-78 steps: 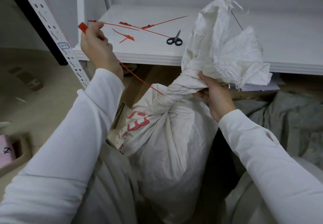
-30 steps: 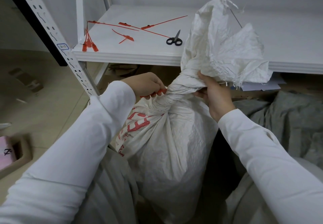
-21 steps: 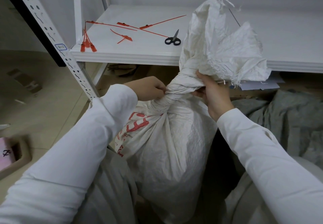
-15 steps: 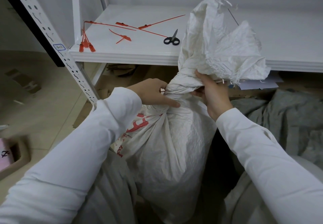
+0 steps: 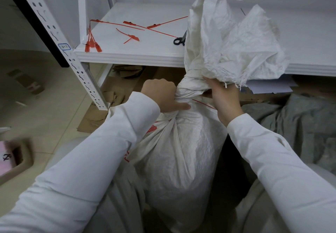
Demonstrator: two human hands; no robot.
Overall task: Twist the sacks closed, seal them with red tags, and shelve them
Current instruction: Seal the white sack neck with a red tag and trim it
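The left hand (image 5: 161, 96) curls at the white woven sack's twisted neck (image 5: 192, 89), thumb straight; right hand (image 5: 224, 99) grips opposite.

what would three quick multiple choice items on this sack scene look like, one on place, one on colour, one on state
1. Where do the scissors lie? A on the floor. B on the white shelf. C in a drawer.
2. What colour is the tag strap at the sack's neck? A blue. B black. C red.
3. How is the sack's mouth? A twisted shut, gripped by the right hand. B spread wide open. C cut off.

Answers: 1 B, the scissors rest on the shelf behind the sack. 2 C, a thin red line crosses the neck. 3 A, the neck shows spiral folds under the right hand's fingers.
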